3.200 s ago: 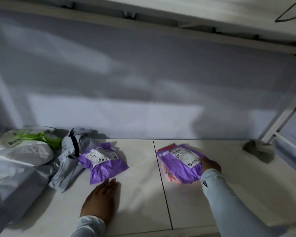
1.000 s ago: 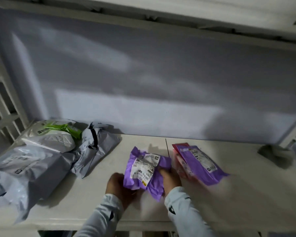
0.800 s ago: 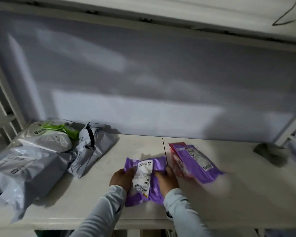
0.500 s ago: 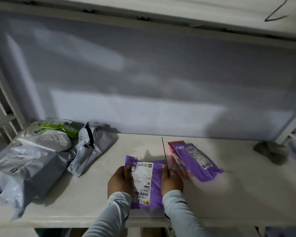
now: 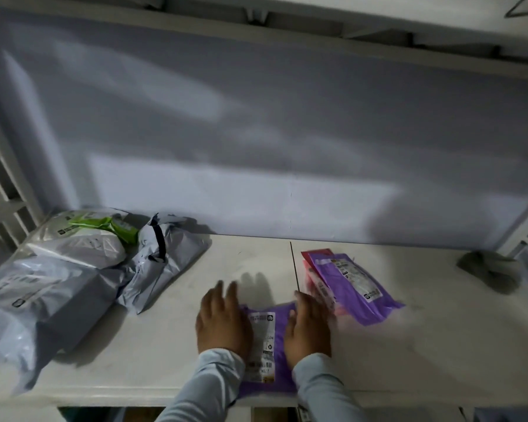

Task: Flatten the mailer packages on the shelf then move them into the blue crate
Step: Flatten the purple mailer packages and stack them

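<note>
A purple mailer (image 5: 264,345) with a white label lies flat at the front edge of the white shelf (image 5: 409,345). My left hand (image 5: 223,321) presses its left side with straight fingers. My right hand (image 5: 308,327) presses its right side the same way. To the right lies a second purple mailer (image 5: 354,284) on top of a red one (image 5: 313,269). Several grey mailers (image 5: 165,263) and a white one with green tape (image 5: 83,239) are heaped at the left. The blue crate is out of sight.
A grey crumpled lump (image 5: 488,269) sits at the shelf's far right by a white upright. A white frame (image 5: 0,208) stands at the left. The upper shelf (image 5: 378,28) hangs overhead.
I lifted the crumpled purple mailer from the left pile, brought it to the front middle, laid it down and spread both hands over it. Both hands have slid outward with flattened fingers.
</note>
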Available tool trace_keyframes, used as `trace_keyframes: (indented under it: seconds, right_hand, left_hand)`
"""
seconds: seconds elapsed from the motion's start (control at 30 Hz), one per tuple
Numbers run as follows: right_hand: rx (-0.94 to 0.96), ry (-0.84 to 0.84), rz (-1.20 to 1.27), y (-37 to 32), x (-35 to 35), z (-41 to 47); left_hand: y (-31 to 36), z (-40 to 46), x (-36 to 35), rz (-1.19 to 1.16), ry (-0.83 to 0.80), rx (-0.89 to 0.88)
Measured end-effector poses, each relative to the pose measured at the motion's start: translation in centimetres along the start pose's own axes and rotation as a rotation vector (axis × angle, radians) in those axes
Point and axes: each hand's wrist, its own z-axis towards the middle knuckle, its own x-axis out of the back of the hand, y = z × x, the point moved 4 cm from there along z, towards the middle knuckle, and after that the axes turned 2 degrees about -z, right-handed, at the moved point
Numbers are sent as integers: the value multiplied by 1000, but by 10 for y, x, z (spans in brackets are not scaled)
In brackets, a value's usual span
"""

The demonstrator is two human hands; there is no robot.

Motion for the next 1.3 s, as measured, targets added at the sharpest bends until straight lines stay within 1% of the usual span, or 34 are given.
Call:
trace_keyframes:
  seconds: [0.07, 0.1, 0.13, 0.2, 0.23, 0.33, 0.4, 0.53, 0.6, 0.67, 0.73, 0.83, 0.97, 1.0, 1.07, 1.17, 1.23, 1.3]
  right_hand:
    - [155, -69, -34, -10, -14, -4]
    - [199, -93, -65, -12, -21, -7]
    - [226, -121, -79, -13, -28, -11]
    - [233, -163, -86, -12, -36, -15]
    - [219, -176, -87, -11, -38, -15]
    - [213, -188, -92, -9, -42, -14]
    - [216, -200, -86, -9, -44, -14]
    - [201, -229, -95, -8, -44, -13]
    - [193, -227, -108, -7, -45, -12]
    - [185, -232, -105, -7, -45, -11]
    - [184, -229, -98, -8, -44, -11]
    - [180, -240, -84, -11, -41, -10]
    - [152, -254, -111, -12, -41, -10]
    - [153, -253, -116, -12, -40, -11]
    - [158, -263, -131, -13, -39, -12]
    - [158, -288, -151, -15, -35, -12]
    - [161, -276, -160, -14, -35, -12]
    - [147, -312, -170, -13, -36, -13]
  left_hand:
    - [17, -8, -16, 91, -78, -191]
    - [21, -14, -24, 133, -124, -239]
    - [21, -19, -33, 150, -172, -257]
    - [13, -24, -49, 110, -226, -275]
    - [10, -26, -54, 109, -272, -266]
    - [3, -24, -56, 149, -247, -226]
    - [3, -25, -61, 160, -312, -205]
    - [0, -26, -62, 135, -290, -175]
    - [0, -25, -64, 128, -278, -193]
    - [1, -25, -65, 124, -316, -203]
    - [1, -24, -68, 133, -312, -212]
    - [0, -22, -63, 102, -321, -163]
    - [1, -20, -62, 178, -265, -224]
    - [2, -20, -60, 202, -272, -214]
    - [1, -22, -59, 164, -305, -179]
    - [0, -24, -56, 172, -302, -156]
    - [-3, -25, -52, 177, -308, -83]
    - [-6, -25, -52, 203, -307, -58]
